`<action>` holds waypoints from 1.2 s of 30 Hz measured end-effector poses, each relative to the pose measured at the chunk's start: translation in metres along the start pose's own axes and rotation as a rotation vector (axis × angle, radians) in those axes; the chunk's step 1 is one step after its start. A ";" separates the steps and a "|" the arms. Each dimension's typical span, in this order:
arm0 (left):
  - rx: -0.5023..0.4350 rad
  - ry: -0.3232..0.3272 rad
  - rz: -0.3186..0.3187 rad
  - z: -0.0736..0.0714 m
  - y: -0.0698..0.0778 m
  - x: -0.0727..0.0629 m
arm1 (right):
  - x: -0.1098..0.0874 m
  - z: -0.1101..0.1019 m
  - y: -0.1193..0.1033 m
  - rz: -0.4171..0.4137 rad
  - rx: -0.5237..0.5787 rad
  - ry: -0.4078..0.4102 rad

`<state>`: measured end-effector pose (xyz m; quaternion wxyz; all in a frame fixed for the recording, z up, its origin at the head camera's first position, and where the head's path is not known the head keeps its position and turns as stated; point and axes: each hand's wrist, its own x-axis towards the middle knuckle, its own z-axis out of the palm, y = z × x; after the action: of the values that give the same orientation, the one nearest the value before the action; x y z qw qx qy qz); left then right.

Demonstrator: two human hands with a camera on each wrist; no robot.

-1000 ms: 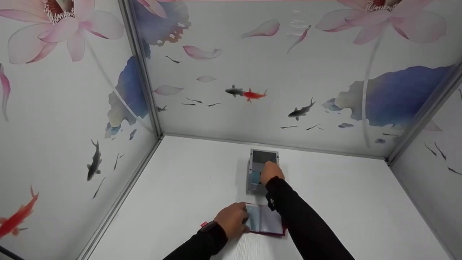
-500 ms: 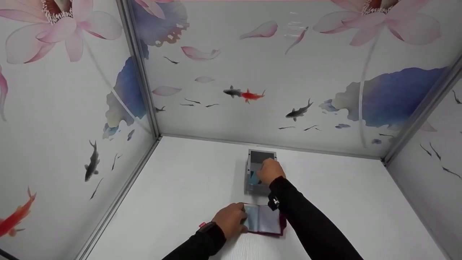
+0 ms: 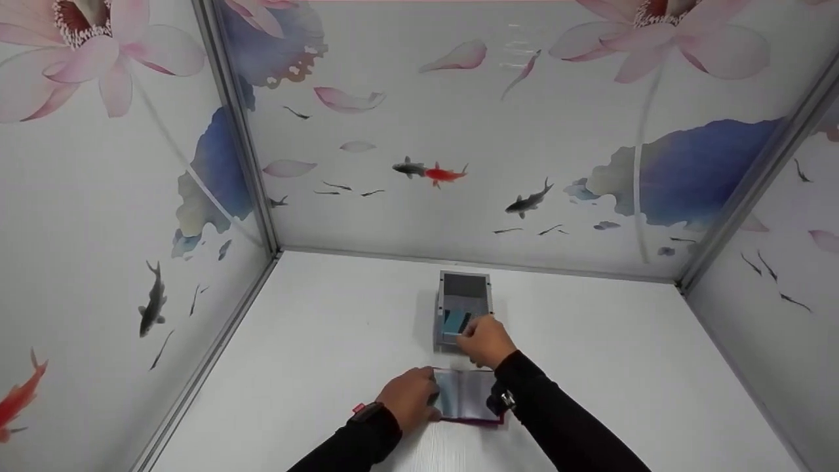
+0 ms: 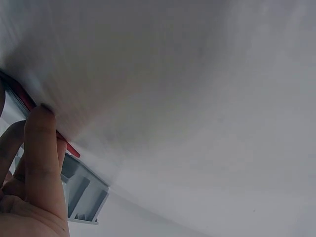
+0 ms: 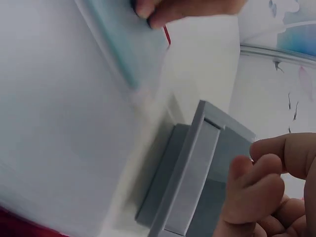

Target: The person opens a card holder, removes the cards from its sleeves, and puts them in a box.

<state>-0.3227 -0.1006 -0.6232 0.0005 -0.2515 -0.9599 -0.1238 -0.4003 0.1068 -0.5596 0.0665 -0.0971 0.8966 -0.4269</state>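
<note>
Booklet (image 3: 463, 394): open, left edge gripped by left hand (image 3: 408, 400)
Right hand (image 3: 487, 341): fingers curled (cannot tell if holding anything), at near end of gray box (image 3: 466, 303)

The booklet (image 3: 467, 393) lay open on the white counter (image 3: 341, 328), its clear, glossy sleeves facing up and a dark red cover showing along the near edge. The left page looked bluish, the right one greyer. The left hand (image 3: 408, 396) gripped its left edge. Just beyond stood the grey box (image 3: 467, 301), open-topped, rectangular, its long sides running away from the person, with small dark dots on the rim. In its near half sat a light-blue piece (image 3: 454, 321) with a dark band; whether it lay flat or leaned could not be told. The right hand (image 3: 488, 341) was at the box's near right corner.
</note>
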 end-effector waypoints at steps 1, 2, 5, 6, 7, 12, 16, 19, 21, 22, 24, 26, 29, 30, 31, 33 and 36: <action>0.001 -0.002 0.000 0.001 -0.001 0.000 | -0.004 0.002 0.000 -0.004 0.019 -0.032; 0.011 0.019 0.012 0.013 -0.008 0.003 | -0.008 0.004 0.001 -0.009 0.036 -0.057; 0.017 0.008 0.010 0.012 -0.007 0.004 | -0.016 0.008 0.002 -0.003 0.067 -0.120; 0.023 0.002 0.009 0.011 -0.006 0.004 | -0.018 0.009 0.003 0.003 0.066 -0.131; 0.031 -0.002 0.011 0.010 -0.005 0.004 | -0.020 0.010 0.003 0.011 0.065 -0.141; 0.045 -0.044 0.007 -0.007 0.003 0.000 | -0.025 0.017 0.007 0.007 0.044 -0.172; 0.023 -0.042 0.036 -0.012 0.002 -0.002 | -0.029 0.023 0.014 -0.008 0.009 -0.204; 0.003 -0.023 0.064 -0.013 0.000 -0.003 | -0.033 0.026 0.018 -0.017 -0.008 -0.222; -0.006 -0.010 0.072 -0.012 -0.001 -0.002 | -0.035 0.028 0.020 -0.028 -0.015 -0.225; -0.016 -0.005 0.070 -0.011 -0.002 -0.002 | -0.036 0.029 0.020 -0.034 -0.019 -0.225; -0.039 0.003 0.057 -0.010 -0.004 -0.002 | -0.038 0.031 0.021 -0.045 -0.034 -0.218; -0.064 0.008 0.041 -0.010 -0.006 -0.002 | -0.039 0.032 0.021 -0.048 -0.051 -0.213; -0.110 0.017 0.025 -0.012 -0.006 -0.001 | -0.040 0.036 0.020 -0.060 -0.084 -0.190; -0.123 0.020 0.022 -0.012 -0.006 -0.001 | -0.040 0.037 0.020 -0.064 -0.098 -0.180; -0.132 0.020 0.018 -0.013 -0.007 -0.001 | -0.040 0.039 0.020 -0.067 -0.110 -0.171; -0.139 0.025 0.016 -0.014 -0.007 -0.001 | -0.041 0.042 0.020 -0.073 -0.139 -0.154; -0.112 0.039 0.024 -0.015 -0.007 0.000 | -0.040 0.048 0.022 -0.080 -0.210 -0.137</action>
<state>-0.3264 -0.1100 -0.6101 0.0068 -0.2599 -0.9483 -0.1822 -0.3538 0.0934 -0.6054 0.1001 -0.1679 0.9251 -0.3255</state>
